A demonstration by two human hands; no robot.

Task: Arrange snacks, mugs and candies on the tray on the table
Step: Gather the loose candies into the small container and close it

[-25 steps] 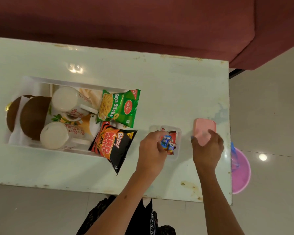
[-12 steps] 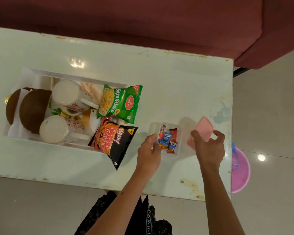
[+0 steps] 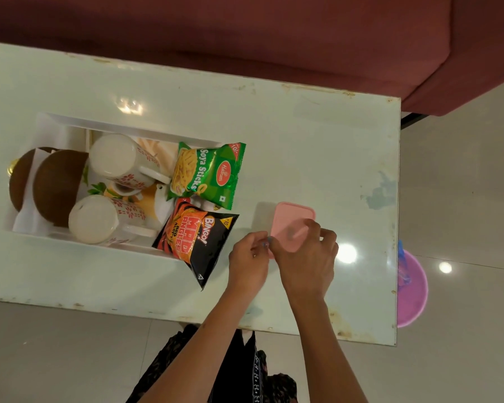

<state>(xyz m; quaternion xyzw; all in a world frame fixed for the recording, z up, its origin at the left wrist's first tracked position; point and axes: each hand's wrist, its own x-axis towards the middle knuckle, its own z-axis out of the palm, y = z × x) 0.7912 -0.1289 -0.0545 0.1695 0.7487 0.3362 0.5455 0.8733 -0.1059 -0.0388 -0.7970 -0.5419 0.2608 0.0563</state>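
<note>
A white tray (image 3: pixel 70 122) on the table's left holds two white mugs with red patterns (image 3: pixel 122 159) (image 3: pixel 99 219), both lying on their sides, and two brown round pieces (image 3: pixel 57 184). A green soya sticks packet (image 3: pixel 208 173) and a black Bingo packet (image 3: pixel 197 239) lean over the tray's right end. Right of them a pink lid (image 3: pixel 291 216) covers the small candy container; the candies are hidden. My right hand (image 3: pixel 306 257) presses on the lid. My left hand (image 3: pixel 249 261) pinches the container's near left edge.
The pale glass table (image 3: pixel 303 135) ends on the right close to the container. A maroon sofa (image 3: pixel 245 39) runs along the far side. A pink basin (image 3: pixel 412 289) sits on the floor past the table's right edge.
My right hand lifted the pink lid from the table and brought it left onto the open candy container. My left hand stayed at the container's edge.
</note>
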